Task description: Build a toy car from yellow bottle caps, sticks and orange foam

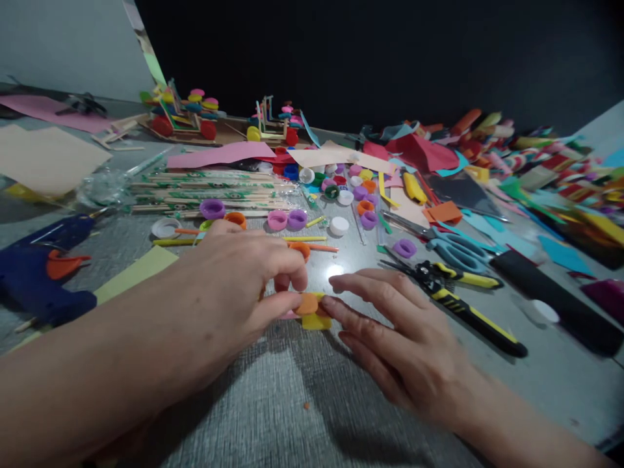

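Note:
A small orange disc [307,303] lies over a yellow piece [316,322] on the grey table in the middle, with a bit of pink showing at its left. My left hand [244,279] comes in from the left, its thumb and curled fingers closed on the orange disc's left edge. From the right, my right hand [390,325] rests its index fingertip against the right side of the same piece, with its fingers spread. Part of the small pieces is hidden under the fingertips.
A blue glue gun [39,279] lies left. Wrapped sticks [209,188] and coloured bottle caps [297,220] spread beyond the hands. Blue scissors [458,252], yellow-black pliers [478,323] and a black bar [556,299] lie right. Paper sheets and small wheeled models [185,120] stand farther back.

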The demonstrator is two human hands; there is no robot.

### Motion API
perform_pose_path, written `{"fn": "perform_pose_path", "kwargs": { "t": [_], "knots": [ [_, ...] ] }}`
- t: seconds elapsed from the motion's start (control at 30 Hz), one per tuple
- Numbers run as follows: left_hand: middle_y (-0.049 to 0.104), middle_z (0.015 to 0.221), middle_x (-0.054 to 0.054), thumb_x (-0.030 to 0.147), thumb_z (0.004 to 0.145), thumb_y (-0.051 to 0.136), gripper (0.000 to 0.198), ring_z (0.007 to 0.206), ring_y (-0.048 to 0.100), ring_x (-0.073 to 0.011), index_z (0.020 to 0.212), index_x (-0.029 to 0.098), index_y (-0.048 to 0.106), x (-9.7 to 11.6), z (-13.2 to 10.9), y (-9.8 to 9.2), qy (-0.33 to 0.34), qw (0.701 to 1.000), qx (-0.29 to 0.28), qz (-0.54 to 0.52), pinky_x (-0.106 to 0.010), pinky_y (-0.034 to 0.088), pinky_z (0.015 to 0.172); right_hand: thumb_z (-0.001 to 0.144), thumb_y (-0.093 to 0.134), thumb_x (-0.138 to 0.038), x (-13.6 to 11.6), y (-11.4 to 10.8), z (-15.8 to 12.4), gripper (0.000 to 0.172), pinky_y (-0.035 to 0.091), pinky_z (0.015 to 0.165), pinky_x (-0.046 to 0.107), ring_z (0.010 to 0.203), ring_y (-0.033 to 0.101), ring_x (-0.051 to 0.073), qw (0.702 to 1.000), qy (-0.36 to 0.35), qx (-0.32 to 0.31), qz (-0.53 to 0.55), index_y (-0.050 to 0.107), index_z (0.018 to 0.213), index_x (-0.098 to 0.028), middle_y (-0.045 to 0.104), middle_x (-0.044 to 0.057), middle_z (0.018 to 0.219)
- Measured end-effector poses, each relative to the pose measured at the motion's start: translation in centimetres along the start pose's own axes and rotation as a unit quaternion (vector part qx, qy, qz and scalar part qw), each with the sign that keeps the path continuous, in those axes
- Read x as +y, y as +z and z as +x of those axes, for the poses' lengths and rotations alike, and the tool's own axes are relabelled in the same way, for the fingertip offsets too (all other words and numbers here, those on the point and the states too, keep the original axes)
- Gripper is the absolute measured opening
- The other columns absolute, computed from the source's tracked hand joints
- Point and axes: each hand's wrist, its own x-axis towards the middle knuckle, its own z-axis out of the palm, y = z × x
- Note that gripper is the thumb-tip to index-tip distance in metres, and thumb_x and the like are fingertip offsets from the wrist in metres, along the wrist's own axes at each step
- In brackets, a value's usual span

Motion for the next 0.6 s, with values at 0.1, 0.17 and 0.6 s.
{"fn": "perform_pose_path", "kwargs": {
  "t": [0.1, 0.17, 0.6],
  "knots": [
    [0.075, 0.091, 0.005, 0.042, 0.090, 0.061, 0.016, 0.088, 0.065, -0.0238, 0.084, 0.033, 0.073, -0.04, 0.21, -0.05, -0.004, 1.000, -0.025, 0.002, -0.042, 0.037, 0.085, 0.095, 0.060, -0.006, -0.29, -0.17, 0.08, 0.028, 0.050, 0.099, 0.043, 0.118, 0.054, 0.026, 1.000, 0.000, -0.002, 0.001, 0.070, 0.121, -0.005, 0.062, 0.019, 0.128],
    [0.075, 0.089, 0.006, 0.041, 0.089, 0.061, 0.016, 0.088, 0.064, -0.0241, 0.082, 0.033, 0.073, 0.05, 0.29, -0.12, -0.014, 0.999, -0.034, 0.002, -0.041, 0.037, 0.083, 0.095, 0.060, -0.007, -0.41, -0.19, 0.18, 0.029, 0.049, 0.100, 0.043, 0.119, 0.053, 0.026, 1.000, -0.002, -0.007, 0.000, 0.070, 0.123, -0.006, 0.061, 0.018, 0.130],
    [0.074, 0.088, 0.003, 0.035, 0.086, 0.062, 0.014, 0.089, 0.064, -0.0245, 0.080, 0.030, 0.073, 0.71, 0.61, -0.15, -0.039, 0.997, -0.064, 0.010, -0.041, 0.035, 0.085, 0.094, 0.062, -0.007, -0.35, 0.00, 0.39, 0.030, 0.049, 0.102, 0.044, 0.119, 0.053, 0.026, 1.000, -0.005, -0.011, 0.004, 0.069, 0.123, -0.006, 0.061, 0.018, 0.129]
  ]
}}
